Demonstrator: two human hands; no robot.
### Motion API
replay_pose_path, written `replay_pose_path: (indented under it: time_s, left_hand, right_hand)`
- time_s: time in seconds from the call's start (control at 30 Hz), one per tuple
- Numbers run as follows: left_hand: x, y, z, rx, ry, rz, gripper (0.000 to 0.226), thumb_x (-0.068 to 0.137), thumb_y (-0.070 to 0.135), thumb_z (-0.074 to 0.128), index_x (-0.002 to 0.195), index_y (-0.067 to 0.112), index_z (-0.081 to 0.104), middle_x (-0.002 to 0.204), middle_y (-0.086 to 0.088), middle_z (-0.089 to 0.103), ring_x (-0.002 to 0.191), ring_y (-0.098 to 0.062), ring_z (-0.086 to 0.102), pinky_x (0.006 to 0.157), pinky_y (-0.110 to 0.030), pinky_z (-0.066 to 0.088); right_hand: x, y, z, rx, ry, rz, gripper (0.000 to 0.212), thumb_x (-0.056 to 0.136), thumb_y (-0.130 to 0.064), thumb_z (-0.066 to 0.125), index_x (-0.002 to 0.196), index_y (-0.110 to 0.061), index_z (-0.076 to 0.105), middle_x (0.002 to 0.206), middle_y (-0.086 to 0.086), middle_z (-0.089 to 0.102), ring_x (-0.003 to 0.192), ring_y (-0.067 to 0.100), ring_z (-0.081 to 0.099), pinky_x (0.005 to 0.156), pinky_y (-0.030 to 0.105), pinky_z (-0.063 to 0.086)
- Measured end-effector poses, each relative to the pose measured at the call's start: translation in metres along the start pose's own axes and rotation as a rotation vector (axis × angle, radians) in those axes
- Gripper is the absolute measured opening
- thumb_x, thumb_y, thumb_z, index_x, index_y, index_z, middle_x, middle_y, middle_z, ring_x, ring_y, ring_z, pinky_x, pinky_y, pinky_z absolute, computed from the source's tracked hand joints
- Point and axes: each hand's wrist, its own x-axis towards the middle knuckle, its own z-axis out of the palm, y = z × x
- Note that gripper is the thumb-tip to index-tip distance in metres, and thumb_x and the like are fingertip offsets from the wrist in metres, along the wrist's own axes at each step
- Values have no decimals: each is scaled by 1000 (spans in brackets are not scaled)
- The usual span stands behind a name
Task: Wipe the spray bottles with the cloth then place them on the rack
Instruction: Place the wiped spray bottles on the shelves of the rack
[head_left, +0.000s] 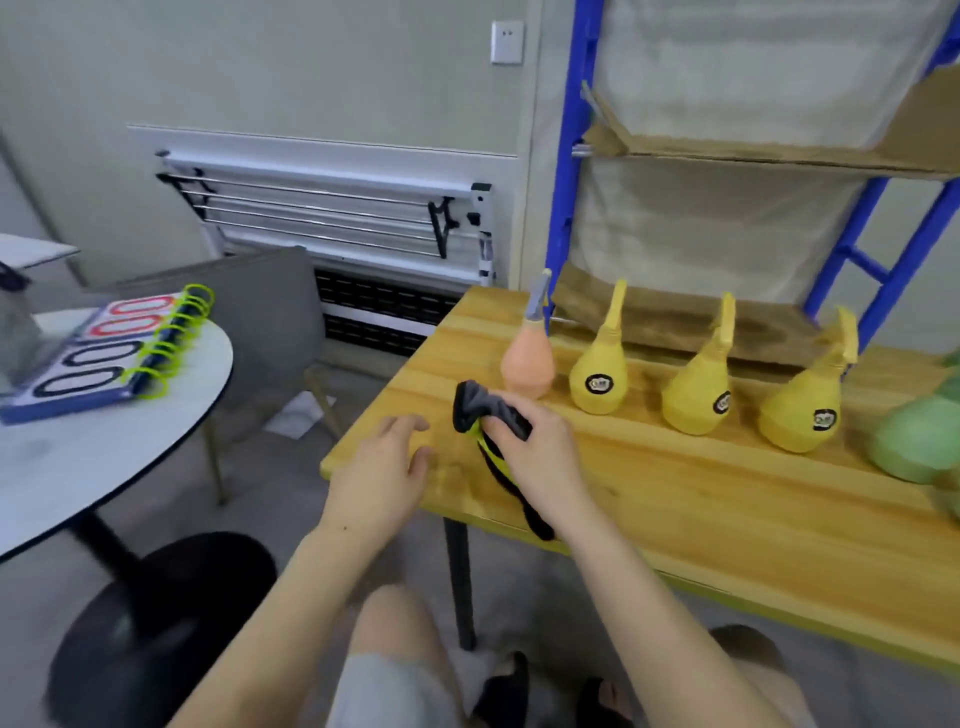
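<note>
Right hand (540, 447) grips the dark cloth (485, 415) near the desk's (727, 519) left edge — ready for wiping; left hand (384, 473) hovers open, holding nothing — bottles (597, 384) wait unwiped.

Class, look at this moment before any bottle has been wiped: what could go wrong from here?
1. The cloth trails over the wooden table edge; only the right hand grips it, so it may slip off or snag.
2. The orange bottle stands right behind that hand; a quick lift might tip it.
3. The yellow bottles stand in a close row, so one falling could topple others.
</note>
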Motion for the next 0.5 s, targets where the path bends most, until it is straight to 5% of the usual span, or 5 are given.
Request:
replay_pose_path:
  time_s: [0.17, 0.3, 0.4, 0.5]
  left_hand:
    - [-3, -41, -22, 11, 39, -95, 26, 100, 31, 53, 126, 31, 55, 127, 6, 55, 100, -20, 61, 77, -42, 53]
    - [-2, -60, -28, 14, 44, -126, 25, 100, 30, 54, 125, 30, 56, 128, 7, 56, 110, -21, 60, 80, -41, 52]
    - [2, -65, -26, 10, 39, -145, 24, 99, 30, 54, 123, 31, 56, 124, 6, 56, 111, -22, 59, 77, -40, 50]
    - [5, -62, -22, 28, 32, -170, 26, 101, 30, 51, 127, 32, 54, 128, 10, 53, 109, -18, 58, 73, -35, 43]
  right_hand:
    - [23, -8, 46, -238, -105, -165, 21, 94, -23, 68, 112, -32, 73, 109, -17, 70, 98, 4, 61, 84, 29, 50]
    - [34, 0, 63, -501, -174, -241, 28, 96, -29, 65, 124, -29, 67, 129, -12, 64, 119, 13, 58, 96, 33, 50]
    - [28, 10, 69, -699, -404, -190, 49, 101, -40, 56, 147, -26, 51, 160, -9, 39, 149, 15, 32, 117, 35, 34]
    - [19, 20, 69, -727, -523, -203, 65, 103, -46, 50, 160, -22, 29, 169, -8, 13, 156, 13, 7, 126, 33, 18]
